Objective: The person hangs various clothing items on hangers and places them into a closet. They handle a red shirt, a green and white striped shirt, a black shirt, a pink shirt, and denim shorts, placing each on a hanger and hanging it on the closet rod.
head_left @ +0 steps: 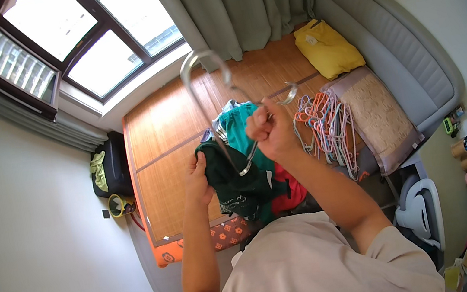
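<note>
My right hand point(269, 131) is closed around a pale, shiny clothes hanger point(187, 68), just below its hook, and holds it tilted in the air. One end of the hanger hangs in front of a dark green garment point(231, 186); whether it is inside the cloth I cannot tell. Gripping that garment by its edge is my left hand point(195, 179), thumb on top. Behind it a teal garment point(238, 130) lies on the bed, and a red garment point(291, 190) shows to the right of the dark green one.
The bed point(159, 139) has a woven brown mat. To the right lie a pile of hangers point(324, 119), a pillow point(377, 108) and a folded yellow garment point(328, 48). A black suitcase point(117, 164) stands left of the bed; a white chair point(421, 211) is at the lower right.
</note>
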